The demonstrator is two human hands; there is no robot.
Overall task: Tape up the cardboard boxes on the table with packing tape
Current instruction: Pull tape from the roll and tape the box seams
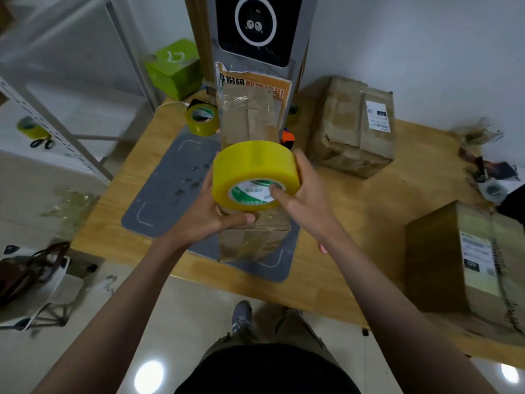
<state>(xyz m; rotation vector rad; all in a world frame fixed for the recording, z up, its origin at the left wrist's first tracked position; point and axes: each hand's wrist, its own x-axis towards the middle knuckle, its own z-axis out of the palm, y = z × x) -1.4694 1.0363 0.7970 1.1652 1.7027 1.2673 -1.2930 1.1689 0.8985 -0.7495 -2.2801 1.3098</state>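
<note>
Parcel pickup/packing rm: labelled boxes (352,125), tape rolls (202,119), scan kiosk (255,32), metal shelving (56,118).

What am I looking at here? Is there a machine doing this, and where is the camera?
No machine: a person wears the camera on their head, looking down at their own hands. The left hand and right hand hold a yellow tape roll above a tall cardboard box standing on a grey mat. The wooden table also carries a second tape roll, a box with a label farther back and another box at the right.
</note>
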